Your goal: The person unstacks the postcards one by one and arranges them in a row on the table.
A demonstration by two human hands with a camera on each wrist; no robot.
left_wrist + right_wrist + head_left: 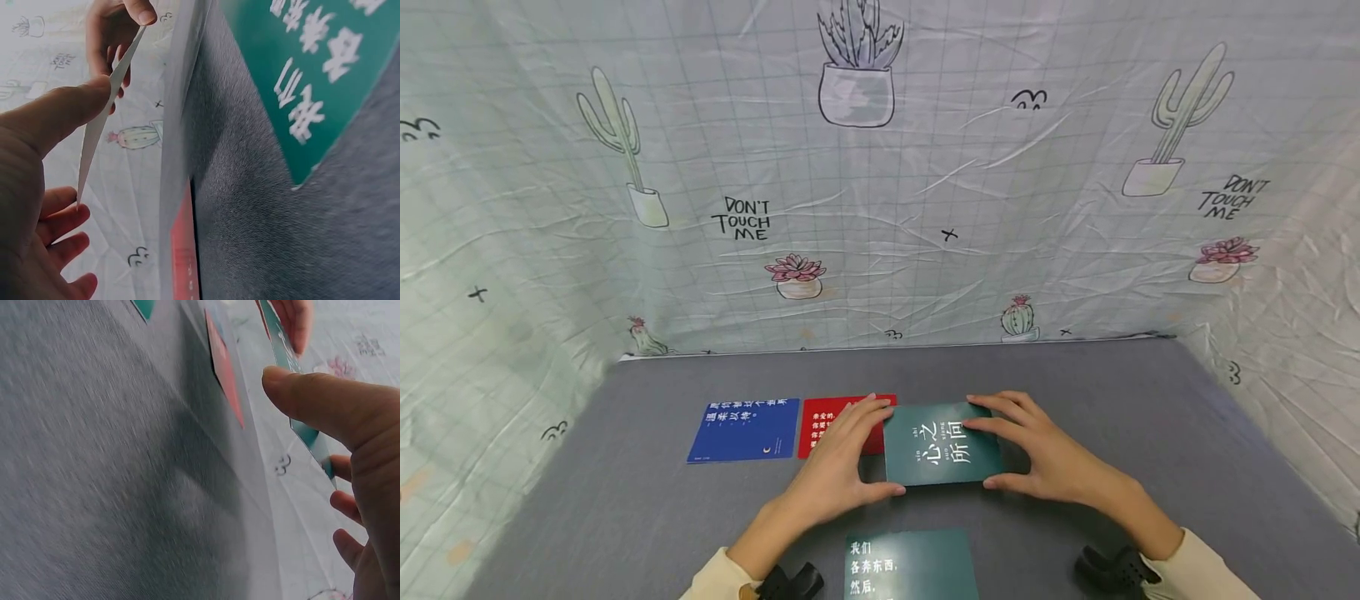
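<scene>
Above the grey tabletop, a dark green card (943,450) with white Chinese characters is held between both hands. My left hand (835,471) pinches its left side, thumb at the near edge and fingers at the far edge. On the right side, my right hand (1052,454) grips it the same way. Seen nearly edge-on in the left wrist view, the card (95,134) is raised off the table. A red card (822,417) lies behind my left hand, partly covered. To its left rests a blue card (748,437).
Another green card (910,567) with white writing lies at the near edge of the head view, cut off by the frame. Grey cloth (655,517) covers the tabletop. A pale curtain (925,183) with cactus drawings hangs behind and along both sides.
</scene>
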